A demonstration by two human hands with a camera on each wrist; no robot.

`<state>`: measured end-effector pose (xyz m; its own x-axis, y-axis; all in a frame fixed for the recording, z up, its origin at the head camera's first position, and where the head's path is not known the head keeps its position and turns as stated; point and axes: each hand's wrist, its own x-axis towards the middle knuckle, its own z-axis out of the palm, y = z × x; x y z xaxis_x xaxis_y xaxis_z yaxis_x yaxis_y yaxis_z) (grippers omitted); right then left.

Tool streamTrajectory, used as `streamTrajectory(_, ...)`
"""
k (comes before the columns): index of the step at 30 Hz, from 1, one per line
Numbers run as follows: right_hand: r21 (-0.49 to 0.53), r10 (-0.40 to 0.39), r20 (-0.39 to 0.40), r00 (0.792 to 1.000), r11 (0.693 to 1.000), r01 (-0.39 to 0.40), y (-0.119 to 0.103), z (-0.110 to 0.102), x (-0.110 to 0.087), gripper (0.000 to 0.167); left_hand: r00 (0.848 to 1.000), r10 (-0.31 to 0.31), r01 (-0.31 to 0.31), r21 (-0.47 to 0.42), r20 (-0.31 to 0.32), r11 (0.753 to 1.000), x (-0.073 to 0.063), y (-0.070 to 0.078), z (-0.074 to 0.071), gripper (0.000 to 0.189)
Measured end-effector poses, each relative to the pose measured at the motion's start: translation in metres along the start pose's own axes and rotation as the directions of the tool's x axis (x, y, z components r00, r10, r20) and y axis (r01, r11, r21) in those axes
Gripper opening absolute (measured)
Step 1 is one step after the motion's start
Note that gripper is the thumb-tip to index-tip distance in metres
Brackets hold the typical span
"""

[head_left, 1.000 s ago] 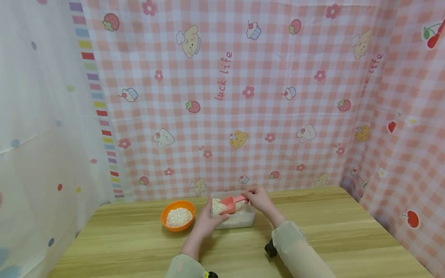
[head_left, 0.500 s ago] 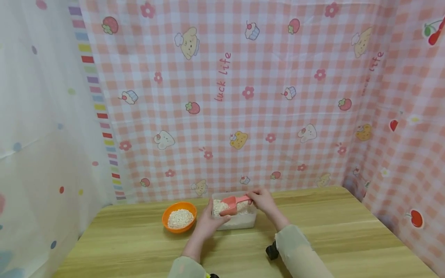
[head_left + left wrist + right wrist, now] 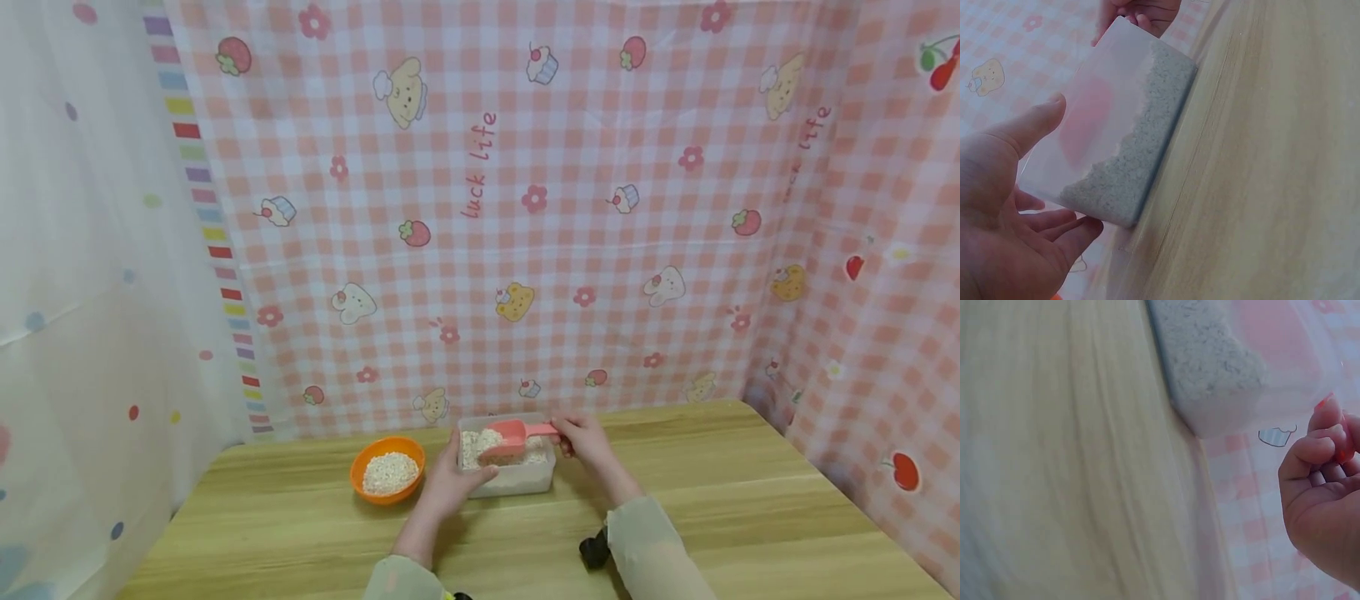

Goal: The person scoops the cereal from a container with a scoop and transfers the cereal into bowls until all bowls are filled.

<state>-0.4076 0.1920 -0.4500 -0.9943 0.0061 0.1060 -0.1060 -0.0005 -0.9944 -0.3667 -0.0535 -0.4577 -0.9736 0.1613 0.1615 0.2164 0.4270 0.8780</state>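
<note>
A translucent plastic box [image 3: 517, 480] of oat flakes [image 3: 1141, 156] stands on the table, centre in the head view. My left hand [image 3: 447, 485] holds its left end, thumb [image 3: 1035, 125] along the near side and fingers at the end wall. With my right hand [image 3: 588, 446] I pinch the handle of a pink scoop [image 3: 513, 433] at the box's right end. The scoop's bowl lies inside the box, over the flakes, with oats at its mouth. In the right wrist view, curled fingers [image 3: 1322, 450] hide most of the handle.
An orange bowl [image 3: 357, 481] with oat flakes [image 3: 390, 472] stands left of the box, beside my left hand. Behind the wooden table [image 3: 510, 550] hangs a pink checked curtain [image 3: 480, 250]. A black wrist device [image 3: 595, 550] sits at the right sleeve.
My right hand has moved a little right and down with the scoop, its bowl shifting right within the box. The left hand keeps its place on the box.
</note>
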Motion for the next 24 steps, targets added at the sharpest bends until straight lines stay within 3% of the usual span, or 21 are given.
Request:
streamTrajectory(6, 0.08, 0.032, -0.013, 0.999, 0.996, -0.031, 0.008, -0.003, -0.001, 0.024, 1.0, -0.007, 0.007, -0.006, 0.003, 1.0, 0.0, 0.0, 0.0, 0.099)
streamTrajectory(24, 0.13, 0.055, -0.009, 0.998, 0.99, -0.054, 0.006, -0.011, -0.005, 0.023, 1.0, -0.021, 0.021, -0.023, 0.005, 1.0, -0.002, 0.0, -0.001, 0.099)
